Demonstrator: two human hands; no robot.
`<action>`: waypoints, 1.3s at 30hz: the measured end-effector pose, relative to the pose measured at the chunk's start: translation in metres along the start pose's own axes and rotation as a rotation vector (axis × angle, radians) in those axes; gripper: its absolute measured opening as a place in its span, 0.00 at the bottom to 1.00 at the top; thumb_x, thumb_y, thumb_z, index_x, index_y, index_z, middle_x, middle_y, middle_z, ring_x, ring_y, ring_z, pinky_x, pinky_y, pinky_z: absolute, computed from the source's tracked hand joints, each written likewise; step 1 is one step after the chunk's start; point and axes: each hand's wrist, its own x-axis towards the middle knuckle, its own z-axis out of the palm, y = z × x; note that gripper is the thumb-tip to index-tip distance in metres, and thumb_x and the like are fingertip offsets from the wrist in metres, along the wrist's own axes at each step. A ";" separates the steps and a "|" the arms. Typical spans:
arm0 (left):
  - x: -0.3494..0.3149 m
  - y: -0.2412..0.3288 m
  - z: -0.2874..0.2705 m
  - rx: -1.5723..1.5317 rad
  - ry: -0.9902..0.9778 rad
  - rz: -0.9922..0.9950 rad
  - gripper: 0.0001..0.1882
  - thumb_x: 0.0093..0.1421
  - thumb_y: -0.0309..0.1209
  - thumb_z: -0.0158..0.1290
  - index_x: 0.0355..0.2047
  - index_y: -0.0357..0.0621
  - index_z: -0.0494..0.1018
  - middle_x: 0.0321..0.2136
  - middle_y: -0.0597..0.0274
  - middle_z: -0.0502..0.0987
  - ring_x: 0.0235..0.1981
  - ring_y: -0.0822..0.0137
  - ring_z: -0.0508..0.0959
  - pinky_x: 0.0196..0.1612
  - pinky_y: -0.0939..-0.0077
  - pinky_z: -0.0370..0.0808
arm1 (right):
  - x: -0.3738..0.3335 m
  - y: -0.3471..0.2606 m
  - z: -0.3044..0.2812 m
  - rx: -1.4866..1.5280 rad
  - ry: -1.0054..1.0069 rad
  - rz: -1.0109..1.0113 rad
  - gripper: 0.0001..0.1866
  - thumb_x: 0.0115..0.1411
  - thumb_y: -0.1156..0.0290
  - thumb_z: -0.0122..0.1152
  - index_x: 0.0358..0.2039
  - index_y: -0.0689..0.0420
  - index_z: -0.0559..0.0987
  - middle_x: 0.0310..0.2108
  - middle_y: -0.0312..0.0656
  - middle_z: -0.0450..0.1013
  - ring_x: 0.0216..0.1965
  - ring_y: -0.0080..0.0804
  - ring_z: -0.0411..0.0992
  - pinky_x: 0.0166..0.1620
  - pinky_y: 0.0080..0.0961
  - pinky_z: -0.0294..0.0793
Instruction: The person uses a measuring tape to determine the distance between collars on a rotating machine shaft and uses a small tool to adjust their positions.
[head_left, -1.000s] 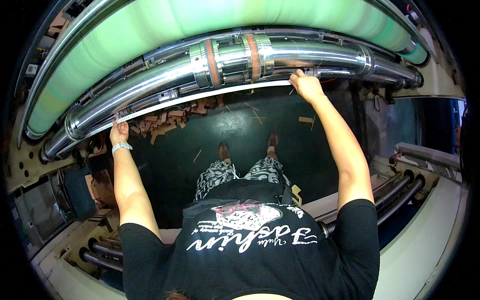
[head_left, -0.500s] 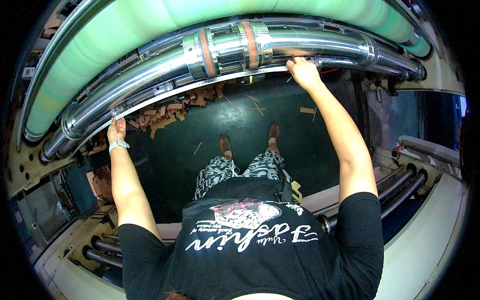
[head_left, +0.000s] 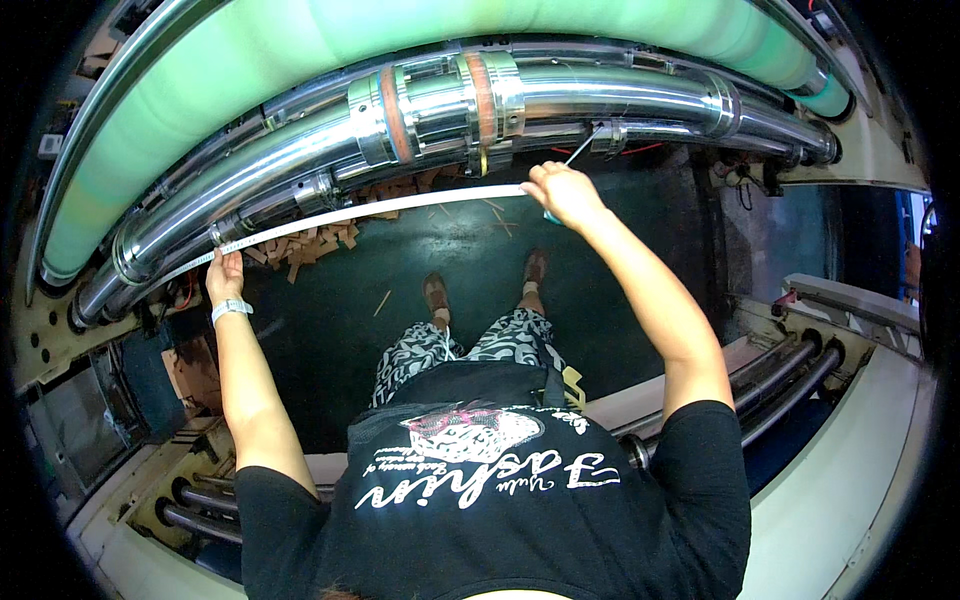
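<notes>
A white measuring tape [head_left: 400, 203] with markings stretches between my two hands, in front of the polished metal shaft [head_left: 270, 150]. At the left, the fingers of my left hand [head_left: 225, 272] are closed on the tape against the lower bar. My right hand [head_left: 566, 193] pinches the tape's other stretch, a little nearer to me than the bar. A thin metal-shafted tool [head_left: 584, 147] with a teal handle sticks out of the same right hand; its tip points up toward a clamp on the lower bar [head_left: 607, 137].
Metal collars [head_left: 375, 120] with orange-brown bands sit around the shaft. A large pale green roller [head_left: 420, 35] curves behind. Brown cardboard scraps [head_left: 300, 247] lie on the dark floor below the bar. Behind me at both sides are machine frames with dark rollers [head_left: 790, 365].
My right hand has drawn back from the bar, toward me and to the left, bringing its stretch of tape away. The tool now shows more plainly. My left hand stays at the tape.
</notes>
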 end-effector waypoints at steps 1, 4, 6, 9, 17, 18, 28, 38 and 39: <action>0.000 -0.001 -0.002 -0.009 -0.019 -0.020 0.11 0.60 0.29 0.45 0.38 0.33 0.66 0.36 0.50 0.73 0.40 0.59 0.74 0.44 0.68 0.72 | -0.001 -0.002 0.004 0.049 -0.031 0.051 0.18 0.56 0.53 0.50 0.31 0.58 0.73 0.31 0.47 0.71 0.36 0.43 0.72 0.39 0.35 0.72; -0.002 -0.008 -0.003 0.000 -0.041 -0.046 0.10 0.60 0.29 0.46 0.38 0.34 0.67 0.36 0.51 0.73 0.40 0.60 0.74 0.42 0.69 0.73 | 0.001 0.000 0.005 0.090 -0.135 0.239 0.23 0.54 0.49 0.51 0.34 0.60 0.73 0.33 0.48 0.72 0.36 0.46 0.72 0.40 0.37 0.72; -0.002 -0.012 -0.005 -0.016 -0.067 -0.055 0.10 0.60 0.29 0.46 0.39 0.34 0.67 0.36 0.51 0.73 0.40 0.60 0.74 0.42 0.69 0.73 | 0.001 0.005 0.002 0.212 -0.144 0.249 0.27 0.53 0.47 0.52 0.36 0.63 0.73 0.34 0.54 0.72 0.37 0.49 0.72 0.40 0.38 0.72; -0.007 -0.014 -0.004 0.009 -0.053 -0.052 0.11 0.60 0.30 0.46 0.39 0.34 0.67 0.37 0.51 0.73 0.40 0.60 0.74 0.42 0.70 0.73 | -0.002 0.004 -0.003 0.501 -0.111 0.309 0.29 0.53 0.47 0.52 0.37 0.65 0.72 0.30 0.60 0.72 0.36 0.52 0.72 0.40 0.39 0.71; -0.028 -0.021 0.005 0.055 -0.041 -0.051 0.12 0.60 0.29 0.45 0.39 0.31 0.66 0.38 0.47 0.73 0.42 0.57 0.74 0.44 0.67 0.74 | -0.007 0.012 0.019 0.339 -0.014 0.537 0.29 0.54 0.50 0.53 0.40 0.67 0.68 0.34 0.59 0.72 0.40 0.55 0.70 0.43 0.41 0.70; -0.031 -0.021 0.006 0.057 -0.036 -0.048 0.12 0.60 0.29 0.45 0.39 0.32 0.66 0.38 0.47 0.73 0.42 0.57 0.74 0.44 0.67 0.74 | -0.005 0.011 0.017 0.346 -0.036 0.546 0.28 0.55 0.50 0.52 0.41 0.67 0.68 0.34 0.60 0.72 0.39 0.55 0.70 0.43 0.41 0.70; -0.039 -0.019 0.009 -0.002 -0.132 -0.054 0.11 0.59 0.27 0.47 0.40 0.33 0.66 0.38 0.50 0.72 0.41 0.59 0.74 0.44 0.69 0.73 | 0.009 0.012 0.034 0.709 0.365 0.704 0.11 0.59 0.70 0.48 0.35 0.61 0.59 0.19 0.46 0.71 0.22 0.36 0.73 0.27 0.31 0.71; -0.063 -0.023 0.014 -0.024 -0.187 -0.032 0.10 0.58 0.28 0.48 0.37 0.33 0.66 0.36 0.50 0.73 0.40 0.59 0.75 0.42 0.69 0.75 | 0.013 0.009 0.043 0.968 0.506 0.776 0.15 0.57 0.71 0.52 0.36 0.60 0.56 0.16 0.42 0.68 0.13 0.30 0.68 0.17 0.26 0.67; -0.066 -0.025 0.014 -0.024 -0.186 -0.029 0.10 0.58 0.28 0.48 0.37 0.33 0.66 0.36 0.50 0.73 0.39 0.59 0.75 0.42 0.69 0.75 | 0.012 0.009 0.044 0.989 0.517 0.781 0.15 0.57 0.71 0.52 0.36 0.59 0.56 0.15 0.42 0.68 0.13 0.31 0.69 0.17 0.26 0.66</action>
